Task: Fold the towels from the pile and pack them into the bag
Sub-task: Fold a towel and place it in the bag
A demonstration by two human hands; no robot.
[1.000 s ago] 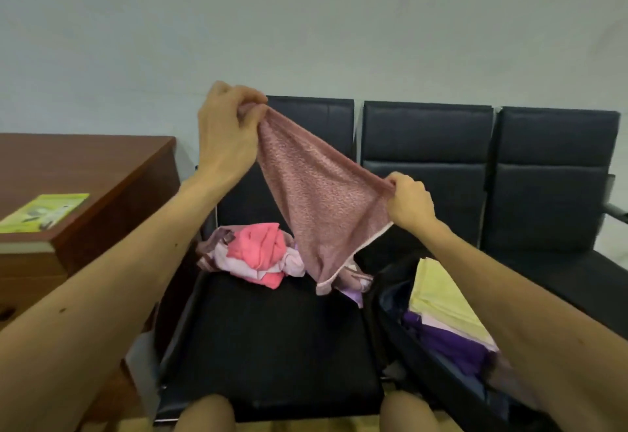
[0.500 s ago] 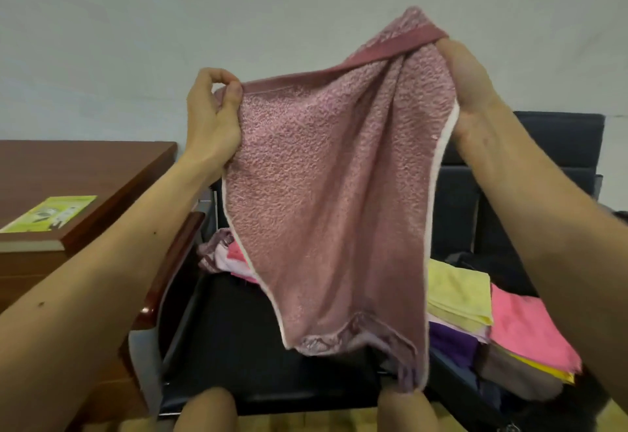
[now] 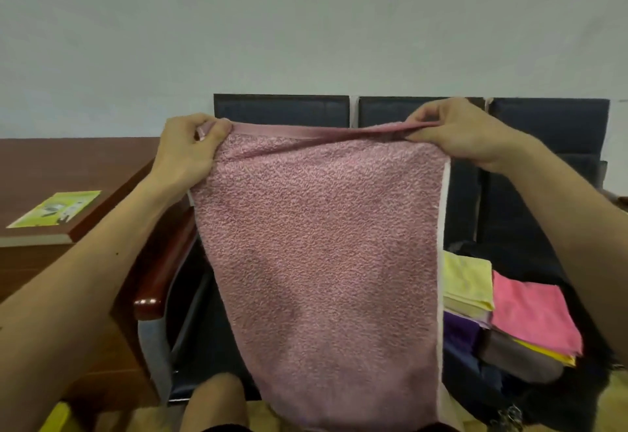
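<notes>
Behind everything, a plain pale wall (image 3: 306, 23) fills the upper half of the view, with a row of dark padded chairs (image 3: 282, 108) set against it.

You hold the pink towel (image 3: 323, 261) spread flat in front of the chairs, hanging from its top hem to your knees. Your left hand (image 3: 190, 149) is pinched closed on the towel's upper left corner; your right hand (image 3: 465, 135) is pinched closed on the upper right corner, its fingers (image 3: 424, 122) curled over the hem. The hem runs taut between the two hands. A paler edge band runs down the towel's right side.

Container: the dark bag (image 3: 543, 397) lies open to the right of the towel, low on the chairs. Contents visible: a folded yellow towel (image 3: 469, 278) just beside the pink towel's right edge; a folded bright pink towel (image 3: 533, 316) to the right of that one; under them a purple towel (image 3: 458, 329), a brown towel (image 3: 516, 360) and a thin yellow edge. How deep the stacks go cannot be told.

The pile is hidden behind the hanging towel.

Left of the towel stands a reddish wooden desk (image 3: 68, 166) bearing a green leaflet (image 3: 56, 209). A wooden armrest (image 3: 153, 278) sits between desk and towel.
</notes>
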